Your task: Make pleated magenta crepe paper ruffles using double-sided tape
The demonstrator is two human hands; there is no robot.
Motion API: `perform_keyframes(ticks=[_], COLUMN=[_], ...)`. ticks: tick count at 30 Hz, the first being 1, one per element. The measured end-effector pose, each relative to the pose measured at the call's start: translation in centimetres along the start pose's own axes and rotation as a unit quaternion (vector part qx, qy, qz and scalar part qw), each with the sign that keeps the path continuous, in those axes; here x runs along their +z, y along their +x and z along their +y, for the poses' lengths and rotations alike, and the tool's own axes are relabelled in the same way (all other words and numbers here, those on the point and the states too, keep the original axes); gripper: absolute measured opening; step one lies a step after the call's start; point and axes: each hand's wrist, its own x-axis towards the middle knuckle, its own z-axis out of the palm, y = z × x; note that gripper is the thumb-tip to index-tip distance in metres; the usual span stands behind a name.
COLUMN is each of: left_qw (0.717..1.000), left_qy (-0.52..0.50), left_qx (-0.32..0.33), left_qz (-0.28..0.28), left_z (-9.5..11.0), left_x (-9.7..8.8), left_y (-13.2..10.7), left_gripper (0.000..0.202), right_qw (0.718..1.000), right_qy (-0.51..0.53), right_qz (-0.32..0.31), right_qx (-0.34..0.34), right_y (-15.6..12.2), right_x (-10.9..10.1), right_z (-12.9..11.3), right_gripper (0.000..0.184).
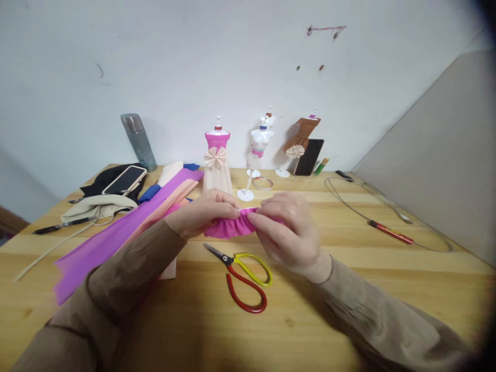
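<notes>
Both hands hold a gathered strip of pink crepe paper [231, 227] just above the wooden table [349, 289]. My left hand [203, 213] pinches its left part with closed fingers. My right hand [289, 227] pinches the right end, fingers pressed together over the ruffle. Red and yellow handled scissors [245, 273] lie on the table right below the hands, blades shut and pointing left.
Long purple and peach paper sheets [116, 237] stretch under my left arm. Behind stand three small mannequins: a pink dress [217, 160], a white one [258, 150], a brown one [298, 139]. A flask [138, 142], phone [124, 180], pen [64, 225], cable and soldering-like tool [389, 232] lie around.
</notes>
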Motion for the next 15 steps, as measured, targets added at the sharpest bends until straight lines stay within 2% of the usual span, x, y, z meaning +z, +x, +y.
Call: perform_keyframes(ticks=[3, 6, 8, 11, 15], left_qw=[1.000, 1.000, 1.000, 0.999, 1.000], left_qy=[0.012, 0.001, -0.008, -0.012, 0.013], left_qx=[-0.004, 0.002, 0.011, 0.033, 0.024], left_qz=[0.002, 0.004, -0.004, -0.027, -0.009], left_z=[0.02, 0.03, -0.03, -0.18, -0.40], left_x=[0.00, -0.05, -0.01, 0.12, 0.00], left_y=[0.04, 0.05, 0.06, 0.09, 0.19], left_gripper=[0.011, 0.013, 0.011, 0.008, 0.010], right_qw=[1.000, 0.999, 0.999, 0.998, 0.999], right_qy=[0.025, 0.035, 0.003, -0.047, 0.001], right_qz=[0.004, 0.013, 0.027, 0.015, -0.003], right_qx=[-0.004, -0.008, -0.022, -0.028, -0.041], right_y=[-0.11, -0.14, -0.24, -0.52, -0.75], right_x=[-0.58, -0.88, -0.58, -0.04, -0.62], right_z=[0.01, 0.07, -0.02, -0.34, -0.69], right_gripper=[0.022, 0.023, 0.027, 0.028, 0.018])
